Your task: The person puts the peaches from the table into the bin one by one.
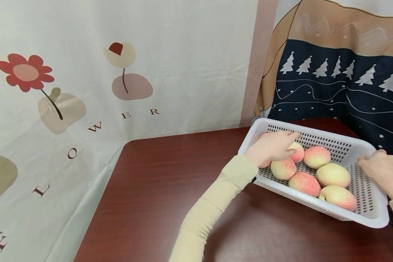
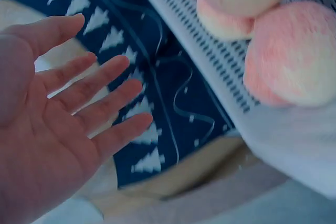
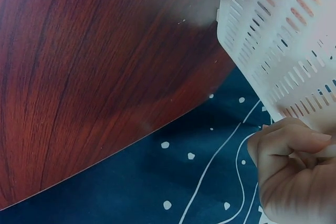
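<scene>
A white slotted plastic basket [image 1: 363, 214] holds several pink-and-yellow peaches [image 1: 333, 175], some of them partly hidden by my left hand. That left hand [image 1: 273, 147] hovers over the basket's left end. In the left wrist view its fingers [image 2: 100, 85] are spread apart and nothing lies in the palm; peaches [image 2: 299, 51] show beyond it inside the basket. At the other end of the basket, my right hand [image 1: 384, 171] grips the rim. The right wrist view has its curled fingers [image 3: 294, 142] at the basket's edge, below the slotted wall [image 3: 257, 40].
A dark reddish-brown wooden table [image 1: 170, 174] lies under and left of the basket. Behind it hangs a pale cloth [image 1: 190, 72] with flower prints and letters. A navy cloth [image 1: 314, 91] with white trees hangs at the back right, past the table's edge.
</scene>
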`<state>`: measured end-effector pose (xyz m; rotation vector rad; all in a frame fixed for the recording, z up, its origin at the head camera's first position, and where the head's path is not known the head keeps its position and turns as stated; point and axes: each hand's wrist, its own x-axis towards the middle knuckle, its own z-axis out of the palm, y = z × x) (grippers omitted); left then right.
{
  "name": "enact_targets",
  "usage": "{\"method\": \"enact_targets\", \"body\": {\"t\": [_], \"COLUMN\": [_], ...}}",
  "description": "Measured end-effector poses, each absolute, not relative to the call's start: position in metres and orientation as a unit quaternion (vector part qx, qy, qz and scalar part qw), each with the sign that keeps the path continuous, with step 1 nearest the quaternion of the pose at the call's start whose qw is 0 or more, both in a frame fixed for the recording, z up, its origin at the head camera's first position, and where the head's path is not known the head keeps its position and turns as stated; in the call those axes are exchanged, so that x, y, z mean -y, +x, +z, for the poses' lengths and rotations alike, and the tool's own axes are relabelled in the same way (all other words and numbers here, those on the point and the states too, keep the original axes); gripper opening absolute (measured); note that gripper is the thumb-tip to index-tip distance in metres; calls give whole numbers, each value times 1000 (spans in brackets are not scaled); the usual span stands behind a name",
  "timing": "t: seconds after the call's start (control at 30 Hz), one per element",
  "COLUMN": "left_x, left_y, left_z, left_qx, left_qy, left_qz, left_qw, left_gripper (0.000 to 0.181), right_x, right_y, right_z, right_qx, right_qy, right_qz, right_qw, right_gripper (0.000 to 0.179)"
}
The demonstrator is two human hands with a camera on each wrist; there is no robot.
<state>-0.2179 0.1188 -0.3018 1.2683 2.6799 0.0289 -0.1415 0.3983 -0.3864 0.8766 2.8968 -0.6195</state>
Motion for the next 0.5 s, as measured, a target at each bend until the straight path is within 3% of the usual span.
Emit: {"method": "enact_targets", "body": {"t": [0.2, 0.4, 0.5], "left_x": [-66, -9, 14], "left_y": [-221, -234, -241], "left_z": [-303, -320, -331], "left_qx": [-921, -933, -941], "left_qy": [379, 297, 230], "left_qz": [86, 165, 198], "left_qw": [29, -122, -147], "left_gripper": [51, 51, 57], "right_x": [-399, -399, -401], "right_y": [-141, -141, -142], "right_z": [-386, -385, -387], "right_qx": [-941, -937, -936], "right_qy": [268, 270, 272], "right_qz": [-207, -220, -224], "right_qw": [13, 14, 18], "right_gripper": [56, 56, 57]}}
